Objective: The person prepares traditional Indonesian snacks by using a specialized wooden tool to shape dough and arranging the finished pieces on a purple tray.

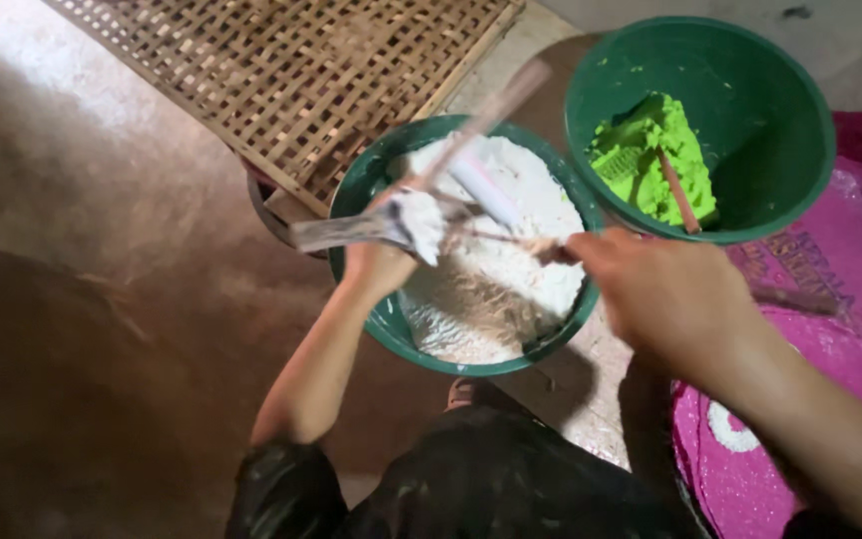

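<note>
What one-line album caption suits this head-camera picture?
Both hands, left and right, work sticks in a green bowl of white paste, beside a bowl of green paste.

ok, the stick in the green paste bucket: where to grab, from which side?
Grip the stick at its bare upper end, coming from above through the bucket's open top. It leans in the green paste with its lower end near the wall, so the upper end is probably cleanest and easiest to reach.

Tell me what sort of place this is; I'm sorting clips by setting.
Probably a home food-making spot on the floor: a green plastic basin of white dough, another of bright green dough, and a woven bamboo tray.
</note>
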